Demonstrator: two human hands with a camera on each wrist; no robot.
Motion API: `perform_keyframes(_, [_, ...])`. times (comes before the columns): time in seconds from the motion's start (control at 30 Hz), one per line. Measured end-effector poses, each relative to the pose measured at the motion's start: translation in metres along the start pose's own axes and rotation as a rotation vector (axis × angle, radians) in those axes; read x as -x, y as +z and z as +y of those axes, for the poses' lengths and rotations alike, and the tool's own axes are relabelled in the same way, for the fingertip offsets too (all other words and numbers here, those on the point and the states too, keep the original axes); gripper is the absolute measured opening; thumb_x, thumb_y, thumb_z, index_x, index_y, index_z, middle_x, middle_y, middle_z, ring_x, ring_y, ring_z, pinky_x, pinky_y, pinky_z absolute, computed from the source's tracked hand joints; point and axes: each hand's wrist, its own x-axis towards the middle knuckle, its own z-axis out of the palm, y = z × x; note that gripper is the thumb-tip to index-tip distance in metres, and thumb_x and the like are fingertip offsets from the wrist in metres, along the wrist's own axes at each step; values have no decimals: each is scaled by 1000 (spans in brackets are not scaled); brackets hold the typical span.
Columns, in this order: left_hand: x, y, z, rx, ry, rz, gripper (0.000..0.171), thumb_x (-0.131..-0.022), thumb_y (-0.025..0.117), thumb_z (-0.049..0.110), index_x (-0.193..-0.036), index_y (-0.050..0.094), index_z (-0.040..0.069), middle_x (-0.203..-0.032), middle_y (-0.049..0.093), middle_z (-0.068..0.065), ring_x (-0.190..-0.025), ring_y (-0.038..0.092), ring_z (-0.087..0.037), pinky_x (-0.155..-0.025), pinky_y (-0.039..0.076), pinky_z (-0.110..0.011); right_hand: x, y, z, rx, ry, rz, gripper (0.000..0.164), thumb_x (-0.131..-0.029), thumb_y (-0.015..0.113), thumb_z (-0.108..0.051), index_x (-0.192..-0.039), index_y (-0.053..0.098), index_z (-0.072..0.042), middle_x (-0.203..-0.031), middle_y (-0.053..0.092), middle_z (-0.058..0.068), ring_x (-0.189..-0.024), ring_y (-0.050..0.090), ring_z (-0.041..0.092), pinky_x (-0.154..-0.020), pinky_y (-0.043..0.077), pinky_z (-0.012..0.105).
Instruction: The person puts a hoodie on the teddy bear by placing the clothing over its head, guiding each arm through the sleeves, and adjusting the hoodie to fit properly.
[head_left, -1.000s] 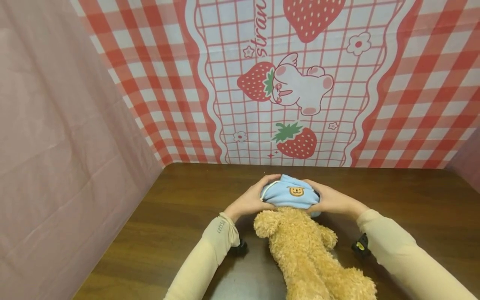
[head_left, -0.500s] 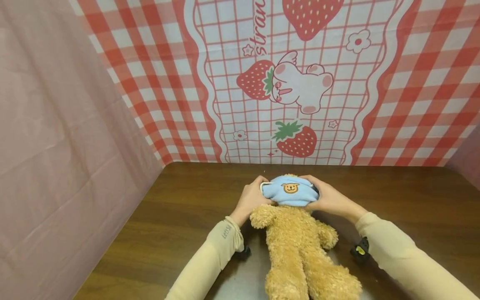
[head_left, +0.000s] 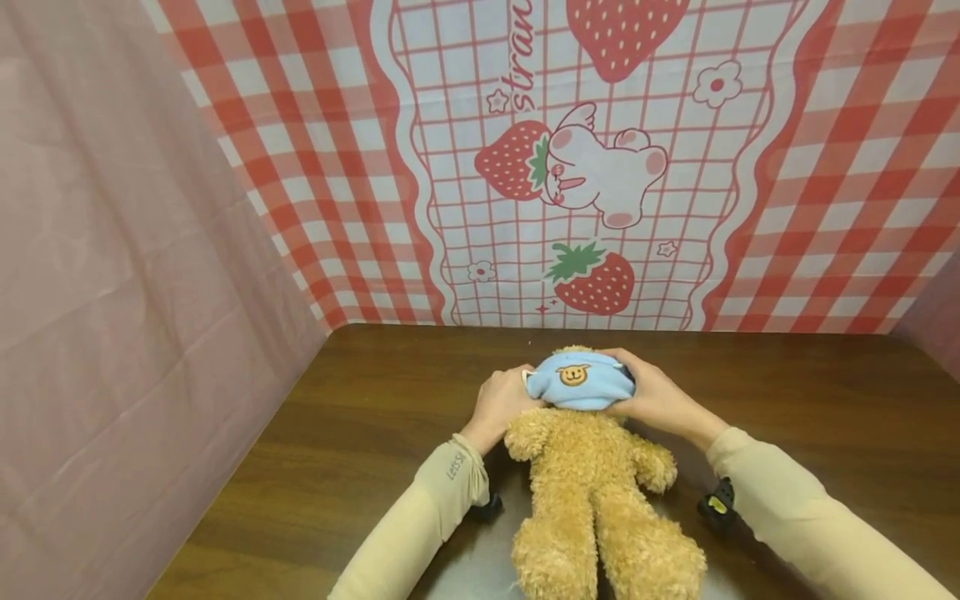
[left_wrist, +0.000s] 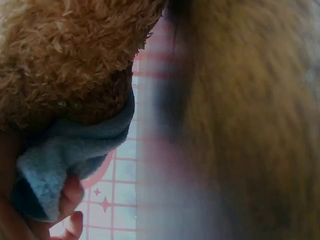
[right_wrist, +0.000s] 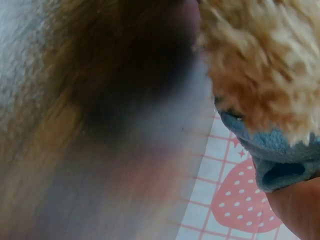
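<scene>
A golden-brown teddy bear [head_left: 585, 458] lies on the table, legs toward me. Its head is mostly covered by a small light-blue doll shirt [head_left: 600, 387] with a bear-face patch; a little fur shows above the cloth. At the shirt's left side my left hand [head_left: 498, 406] grips the edge, and in the left wrist view its fingers [left_wrist: 72, 194] curl round the fleece. My right hand [head_left: 658, 402] holds the opposite side, thumb below and fingers above. In the right wrist view a sleeve-like opening of the blue shirt [right_wrist: 277, 145] sits against the fur. The bear's face is hidden.
The dark wooden table [head_left: 360, 433] ends at a red-and-white checked strawberry cloth [head_left: 330, 167] hung behind it. A pink curtain [head_left: 135, 250] closes off the left side. Black wrist cameras [head_left: 717, 504] hang under both forearms.
The shirt has been drawn down and flattened over the bear's head, with fur now showing above it. The bear's body has straightened, its legs swinging left. My left hand has curled tighter.
</scene>
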Motion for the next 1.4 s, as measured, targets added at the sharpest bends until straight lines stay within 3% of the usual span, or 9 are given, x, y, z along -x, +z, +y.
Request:
perform_keyframes(0.1, [-1,-2,-4,-4,69,-13,25,-68,69,30,-89,63,18,-76,66,1,-70,62,-20,-59,47,-30,-1,0,0,15,-2,5,73,-69,75,-13,-132,39,-10,-119,52,18,-103,53,30,-76,44,40])
perform_keyframes(0.27, [0,-7,-12,249,174,-43,52,-68,76,23,-115,53,22,-95,67,-1,-78,62,-14,-71,47,-27,-1,0,6,-56,-6,-25,70,-70,73,-10,-131,38,-8,-116,52,18,-99,53,29,-72,47,36])
perform_keyframes(0.4, [1,-10,-14,447,226,-70,57,-68,78,22,-117,49,22,-106,62,-1,-90,58,-12,-79,45,-27,-1,-2,11,-127,-6,-38,66,-70,72,-4,-127,40,-5,-113,52,18,-94,52,24,-68,48,33])
perform_keyframes(0.57, [1,-10,-15,544,365,-69,59,-70,74,8,-121,46,12,-130,43,-4,-115,45,-16,-97,37,-31,1,-5,15,-147,-12,-25,62,-71,70,-3,-126,42,-4,-111,53,16,-90,51,19,-71,45,33])
perform_keyframes(0.63, [1,-10,-15,565,390,-85,63,-69,74,4,-124,44,12,-134,40,-3,-119,42,-16,-99,35,-31,3,-5,16,-154,-2,-32,63,-71,68,-2,-127,40,-2,-110,53,17,-89,51,18,-71,45,34])
perform_keyframes(0.77, [2,-10,-14,552,337,-99,66,-71,75,7,-128,42,16,-127,49,-1,-111,48,-14,-95,39,-29,6,-5,16,-171,23,-27,64,-72,66,-1,-130,38,-1,-108,53,19,-86,51,17,-70,44,32])
perform_keyframes(0.97, [1,-10,-8,479,201,-34,56,-71,75,9,-119,47,16,-113,58,-5,-99,56,-16,-84,44,-29,8,-5,8,-164,10,16,62,-75,68,-5,-130,39,-2,-110,52,19,-89,52,18,-73,44,34])
perform_keyframes(1.17, [1,-10,-1,342,133,30,50,-65,78,19,-108,53,15,-99,65,-2,-88,61,-16,-76,47,-26,14,-3,0,-197,6,59,64,-74,70,-4,-129,38,1,-111,50,21,-90,51,18,-73,45,33])
perform_keyframes(1.4, [3,-12,4,253,43,110,36,-58,76,20,-92,64,16,-83,68,2,-76,63,-15,-66,48,-23,18,-1,-2,-194,5,100,63,-77,67,-4,-132,38,-1,-119,50,19,-93,50,4,-78,44,26])
